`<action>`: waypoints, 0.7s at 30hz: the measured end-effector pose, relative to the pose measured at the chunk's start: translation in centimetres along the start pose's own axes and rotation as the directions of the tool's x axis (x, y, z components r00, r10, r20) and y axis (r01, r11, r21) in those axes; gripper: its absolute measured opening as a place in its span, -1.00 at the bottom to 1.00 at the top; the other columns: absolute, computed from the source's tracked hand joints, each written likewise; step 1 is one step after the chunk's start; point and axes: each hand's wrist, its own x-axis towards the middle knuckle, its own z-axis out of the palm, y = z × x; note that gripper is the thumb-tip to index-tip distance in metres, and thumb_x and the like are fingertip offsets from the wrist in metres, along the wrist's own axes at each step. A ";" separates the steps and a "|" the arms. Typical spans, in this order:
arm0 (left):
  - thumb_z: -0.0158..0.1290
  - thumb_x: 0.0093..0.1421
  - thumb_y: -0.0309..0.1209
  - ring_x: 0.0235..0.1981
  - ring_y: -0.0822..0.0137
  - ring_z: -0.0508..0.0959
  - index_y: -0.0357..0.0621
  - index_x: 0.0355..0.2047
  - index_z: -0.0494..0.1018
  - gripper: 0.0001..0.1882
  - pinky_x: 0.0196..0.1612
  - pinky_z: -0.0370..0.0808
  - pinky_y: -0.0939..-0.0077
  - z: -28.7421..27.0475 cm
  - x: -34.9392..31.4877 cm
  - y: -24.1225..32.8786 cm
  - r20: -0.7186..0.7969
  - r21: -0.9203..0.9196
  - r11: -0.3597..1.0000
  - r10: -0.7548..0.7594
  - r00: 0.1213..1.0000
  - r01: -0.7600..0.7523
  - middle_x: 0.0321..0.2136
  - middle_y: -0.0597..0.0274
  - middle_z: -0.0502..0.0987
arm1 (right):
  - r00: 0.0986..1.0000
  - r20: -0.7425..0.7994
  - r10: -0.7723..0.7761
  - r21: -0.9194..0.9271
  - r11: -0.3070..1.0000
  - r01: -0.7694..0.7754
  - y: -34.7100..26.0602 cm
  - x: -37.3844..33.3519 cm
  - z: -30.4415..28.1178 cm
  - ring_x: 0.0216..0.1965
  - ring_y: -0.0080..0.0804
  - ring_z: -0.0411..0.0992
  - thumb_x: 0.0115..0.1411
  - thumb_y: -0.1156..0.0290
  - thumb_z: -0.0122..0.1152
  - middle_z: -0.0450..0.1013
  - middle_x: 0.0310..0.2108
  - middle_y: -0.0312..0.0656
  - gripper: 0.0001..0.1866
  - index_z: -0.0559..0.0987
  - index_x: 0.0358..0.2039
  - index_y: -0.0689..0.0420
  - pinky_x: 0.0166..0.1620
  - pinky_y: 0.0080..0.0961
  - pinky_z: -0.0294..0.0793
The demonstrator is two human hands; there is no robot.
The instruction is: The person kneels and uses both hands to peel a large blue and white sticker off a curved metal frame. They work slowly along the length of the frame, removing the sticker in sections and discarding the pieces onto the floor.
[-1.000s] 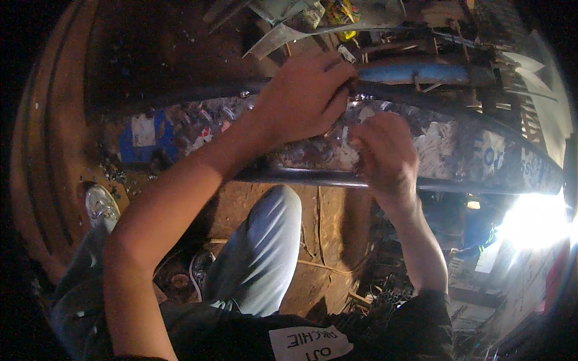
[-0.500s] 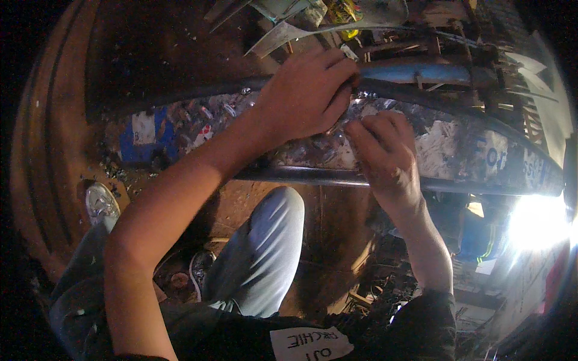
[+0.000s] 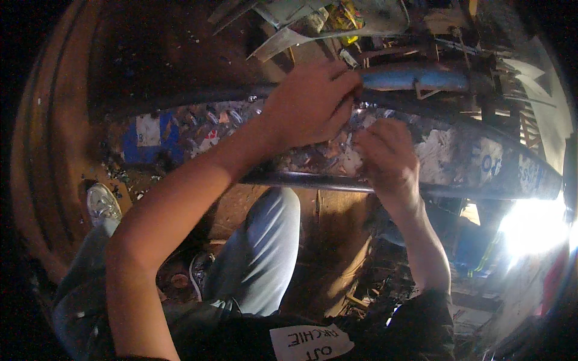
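Across my lap area stretches a long, curved panel (image 3: 436,150) with dark raised edges and a worn, patchy surface. Blue, white and red scraps show on its left part, and lettered pale patches on its right. My left hand (image 3: 319,99) is closed over the far side of the panel, its fingers bent down at the dark far rim. Close by on its right, my right hand (image 3: 388,153) is over the panel's surface with fingers curled together, as in a pinch. Whatever is between the fingers of either hand is too small or hidden to make out.
Beyond the panel lie a blue tube-like piece (image 3: 415,80), a bent grey sheet (image 3: 289,41) and a yellow packet (image 3: 346,21). Brown boards (image 3: 51,138) stand at the left. Debris (image 3: 373,289) litters the lower right; a bright light (image 3: 536,225) glares at the right.
The view has shifted slightly. My right hand sits a little nearer to me with its fingers drawn in more. My left hand stays at the far rim, moved only slightly.
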 end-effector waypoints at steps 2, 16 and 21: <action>0.05 0.06 -0.36 -0.24 -0.01 0.49 -0.13 -0.27 0.45 -0.78 -0.21 0.44 0.08 0.1 0.1 0.0 -0.011 0.009 1.000 0.000 1.000 0.000 -0.36 0.08 0.48 | 0.997 -0.022 0.076 0.071 0.995 -0.074 -0.1 0.0 -0.2 -0.18 -0.14 0.41 -0.16 0.67 0.29 0.45 -0.33 -0.13 -0.65 0.61 -0.27 0.16 -0.13 -0.29 0.44; 0.05 0.08 -0.34 -0.19 0.02 0.49 -0.15 -0.17 0.45 -0.70 -0.14 0.44 0.08 0.4 -0.4 -0.3 -0.026 0.051 0.998 -0.020 0.999 0.022 -0.29 0.08 0.48 | 0.990 0.098 -0.102 -0.129 0.985 0.114 0.0 -0.1 0.2 -0.13 -0.07 0.37 -0.14 0.52 0.17 0.43 -0.25 -0.13 -0.55 0.55 -0.13 0.13 -0.05 -0.18 0.39; 0.05 0.08 -0.34 -0.22 0.04 0.47 -0.12 -0.21 0.45 -0.74 -0.20 0.43 0.10 0.2 -0.4 -0.3 -0.002 0.059 0.998 -0.026 1.000 0.026 -0.31 0.11 0.46 | 0.997 0.062 -0.051 -0.035 0.998 0.053 0.1 0.0 0.0 -0.14 -0.07 0.39 -0.14 0.54 0.17 0.44 -0.27 -0.13 -0.60 0.57 -0.18 0.15 -0.06 -0.19 0.39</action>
